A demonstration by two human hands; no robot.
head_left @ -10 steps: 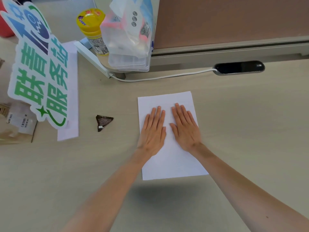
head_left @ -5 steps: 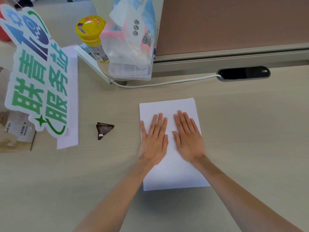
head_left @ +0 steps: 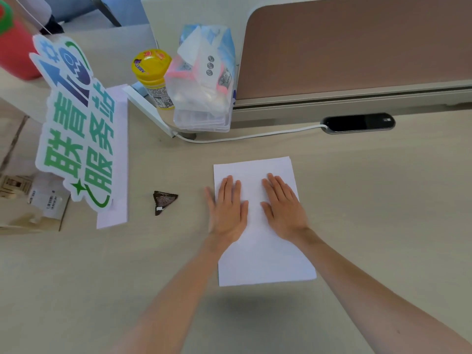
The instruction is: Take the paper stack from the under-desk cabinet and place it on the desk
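The white paper stack (head_left: 260, 261) lies flat on the beige desk (head_left: 383, 213), in the middle of the view. My left hand (head_left: 228, 208) rests palm down on the stack's left part, its thumb over the left edge onto the desk. My right hand (head_left: 283, 204) lies palm down on the stack's right part. Both hands are flat with fingers extended, and a gap of bare paper shows between them. The under-desk cabinet is out of view.
A small dark triangular wrapper (head_left: 163, 201) lies left of the stack. Further left stands a green and blue cut-out sign (head_left: 76, 134). Behind are a yellow-lidded bottle (head_left: 153, 75), a plastic bag of packets (head_left: 204, 83), a white cable (head_left: 255, 135), a black cable port (head_left: 357, 122) and a brown partition (head_left: 357, 47).
My hands have slid apart on the paper, the left one toward its left edge, the right one toward its right edge. The view has tilted up a little.
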